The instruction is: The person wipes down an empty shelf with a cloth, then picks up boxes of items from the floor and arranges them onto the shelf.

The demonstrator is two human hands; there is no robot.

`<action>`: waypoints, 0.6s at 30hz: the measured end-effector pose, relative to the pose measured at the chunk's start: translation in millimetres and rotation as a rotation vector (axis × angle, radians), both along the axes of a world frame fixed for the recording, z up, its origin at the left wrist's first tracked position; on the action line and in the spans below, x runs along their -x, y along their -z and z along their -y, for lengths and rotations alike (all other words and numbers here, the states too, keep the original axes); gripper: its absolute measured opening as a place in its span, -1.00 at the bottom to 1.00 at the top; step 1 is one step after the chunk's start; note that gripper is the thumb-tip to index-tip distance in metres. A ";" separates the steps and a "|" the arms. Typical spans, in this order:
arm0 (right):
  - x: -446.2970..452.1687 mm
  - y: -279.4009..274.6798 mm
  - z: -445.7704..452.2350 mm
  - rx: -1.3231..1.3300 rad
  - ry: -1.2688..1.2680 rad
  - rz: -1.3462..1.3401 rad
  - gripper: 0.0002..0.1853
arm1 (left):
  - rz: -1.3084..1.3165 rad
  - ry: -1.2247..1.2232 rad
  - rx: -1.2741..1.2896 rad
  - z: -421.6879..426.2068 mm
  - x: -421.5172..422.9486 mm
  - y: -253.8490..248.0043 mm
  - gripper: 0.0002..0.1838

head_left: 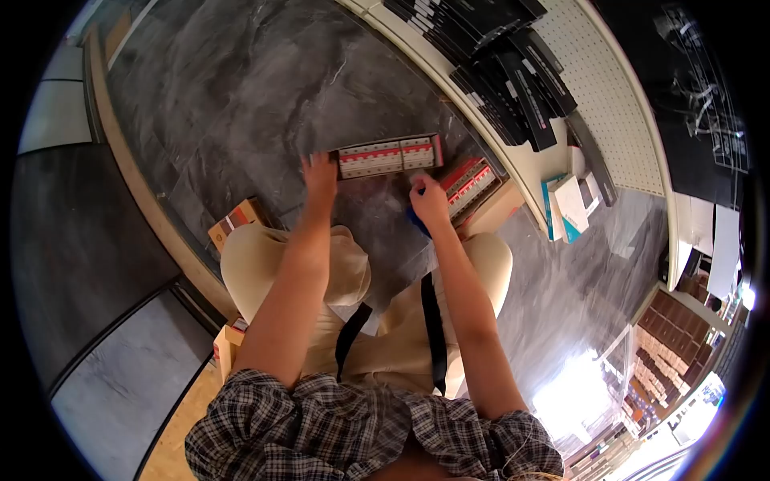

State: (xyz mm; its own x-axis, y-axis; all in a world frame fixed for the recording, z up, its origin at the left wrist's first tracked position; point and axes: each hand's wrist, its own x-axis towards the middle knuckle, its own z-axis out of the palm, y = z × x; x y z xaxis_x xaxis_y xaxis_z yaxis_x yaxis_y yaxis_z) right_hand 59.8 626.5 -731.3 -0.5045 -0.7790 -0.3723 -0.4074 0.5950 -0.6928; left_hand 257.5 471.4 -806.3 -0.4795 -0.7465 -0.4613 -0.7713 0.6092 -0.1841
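A long open carton lies on the floor in front of me, with a row of white circuit breakers with red stripes packed in it. My left hand is at the carton's left end, fingers stretched out and slightly blurred; whether it touches the cardboard I cannot tell. My right hand is just below the carton's right end, its fingers curled together; what they hold, if anything, is hidden. Close beside it stands a second carton with similar red-and-white breakers. Something blue shows partly behind my right hand.
Shelving along the right carries black boxes and white-and-teal boxes. A small brown carton sits by my left knee. Dark panels line the left side. Grey marbled floor stretches ahead.
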 end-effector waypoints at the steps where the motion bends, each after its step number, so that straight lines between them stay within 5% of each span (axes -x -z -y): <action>1: 6.8 15.2 10.9 0.004 -0.014 0.003 -0.66 | 0.003 -0.014 0.004 6.1 -7.0 -2.4 -0.50; 3: 19.9 47.1 33.3 -0.073 0.020 -0.236 -0.57 | -0.091 -0.382 -0.054 12.6 -26.4 -9.4 -0.46; 7: 25.5 66.7 70.1 -0.241 0.104 -0.204 -0.52 | -0.313 -0.687 0.112 16.3 -64.5 41.0 -0.45; 9: 24.3 77.7 80.3 -0.345 0.110 -0.069 -0.44 | -0.522 -1.086 -0.101 16.1 -79.2 50.7 -0.59; 13: 21.4 79.0 94.5 -0.561 0.046 -0.067 -0.54 | -0.448 -0.963 -0.173 15.2 -96.4 50.4 -0.71; 18: 17.2 73.1 99.1 -0.597 0.101 -0.281 -0.80 | -0.523 -0.957 0.068 1.2 -85.8 38.9 -0.78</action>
State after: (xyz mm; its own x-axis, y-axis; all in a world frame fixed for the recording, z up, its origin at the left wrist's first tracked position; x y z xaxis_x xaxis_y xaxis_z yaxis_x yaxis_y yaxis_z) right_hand 42.6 527.4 -804.4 -0.7050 -0.4238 -0.5686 -0.4469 0.8881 -0.1079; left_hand 343.3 470.3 -845.1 0.1881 -0.9308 -0.3132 -0.9129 -0.2834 0.2939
